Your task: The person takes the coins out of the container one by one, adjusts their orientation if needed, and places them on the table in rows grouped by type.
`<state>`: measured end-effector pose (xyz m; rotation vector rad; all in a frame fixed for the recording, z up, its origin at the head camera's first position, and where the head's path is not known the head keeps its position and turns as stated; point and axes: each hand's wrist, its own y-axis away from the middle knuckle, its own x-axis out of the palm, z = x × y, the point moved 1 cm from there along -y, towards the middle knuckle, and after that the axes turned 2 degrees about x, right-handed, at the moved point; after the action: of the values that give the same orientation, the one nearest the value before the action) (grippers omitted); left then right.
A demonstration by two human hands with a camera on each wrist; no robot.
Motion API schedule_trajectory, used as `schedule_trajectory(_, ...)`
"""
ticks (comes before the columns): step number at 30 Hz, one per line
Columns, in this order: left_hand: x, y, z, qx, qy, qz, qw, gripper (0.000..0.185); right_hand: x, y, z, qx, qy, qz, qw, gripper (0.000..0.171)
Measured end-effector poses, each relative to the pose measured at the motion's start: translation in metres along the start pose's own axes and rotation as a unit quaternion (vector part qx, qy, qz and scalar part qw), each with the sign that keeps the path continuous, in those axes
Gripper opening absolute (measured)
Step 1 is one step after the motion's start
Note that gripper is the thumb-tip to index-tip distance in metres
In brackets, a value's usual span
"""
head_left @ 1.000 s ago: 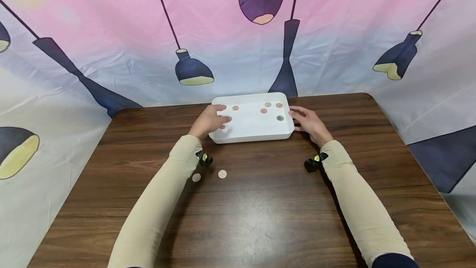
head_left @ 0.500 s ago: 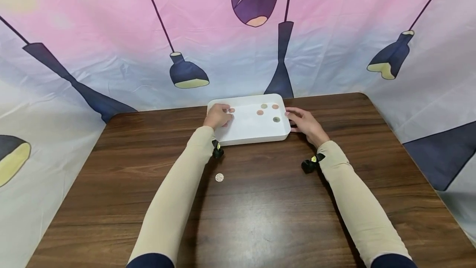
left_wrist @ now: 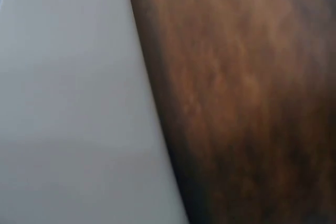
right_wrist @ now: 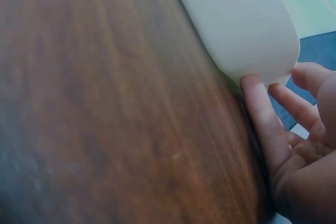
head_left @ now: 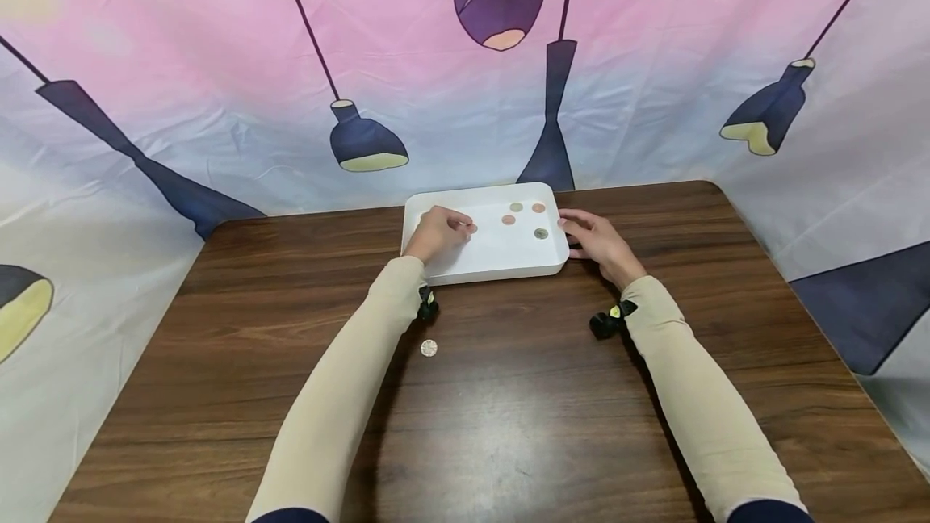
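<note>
Coins (head_left: 508, 219) lay in the white tray (head_left: 501, 253), beyond the close-set fingertips of the left hand (head_left: 439, 234); whether these pinched one, I could not tell. Parted fingers of the right hand (head_left: 600, 242) touched the tray.

Tray (head_left: 501, 273) at the back of the table (head_left: 508, 394), cloth (head_left: 450, 135) behind it.
In the tray's right half, two coins (head_left: 538, 207) lie side by side towards the back, with one before each, the right-hand one nearer the front. The left grip (head_left: 441, 232) is over the left half; the right grip (head_left: 599, 244) touches the right end. Before the tray's left end, a lone coin (head_left: 429, 348) lies on the table, just right of the left sleeve (head_left: 359, 345).
</note>
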<state>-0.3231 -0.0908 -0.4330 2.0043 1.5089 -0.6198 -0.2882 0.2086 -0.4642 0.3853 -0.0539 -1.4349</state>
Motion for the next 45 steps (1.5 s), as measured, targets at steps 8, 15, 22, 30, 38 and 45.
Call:
schedule_trajectory(8,0.005,0.002,0.005,0.009,0.022,0.004,0.9997,0.022,0.000,-0.001,-0.002,0.001,0.003,0.000,1.000,0.054)
schedule_trajectory(15,0.011,0.003,0.009,0.002,0.021,-0.019,0.9996,0.024,-0.001,-0.002,-0.002,-0.001,0.008,-0.004,1.000,0.055)
schedule_trajectory(22,0.015,0.001,0.002,-0.003,-0.058,-0.039,0.9975,0.016,-0.001,-0.001,-0.001,-0.003,0.003,-0.007,1.000,0.054)
schedule_trajectory(30,0.016,-0.001,-0.001,0.027,-0.059,-0.051,0.9966,0.012,0.000,-0.001,-0.001,-0.001,0.002,-0.004,1.000,0.053)
schedule_trajectory(38,0.015,0.002,-0.001,0.048,-0.048,-0.027,0.9973,0.028,0.000,-0.002,-0.001,0.000,0.004,-0.004,1.000,0.054)
schedule_trajectory(45,0.011,0.005,-0.002,0.077,-0.055,0.002,0.9956,0.022,0.000,0.000,0.000,-0.001,0.006,-0.005,1.000,0.054)
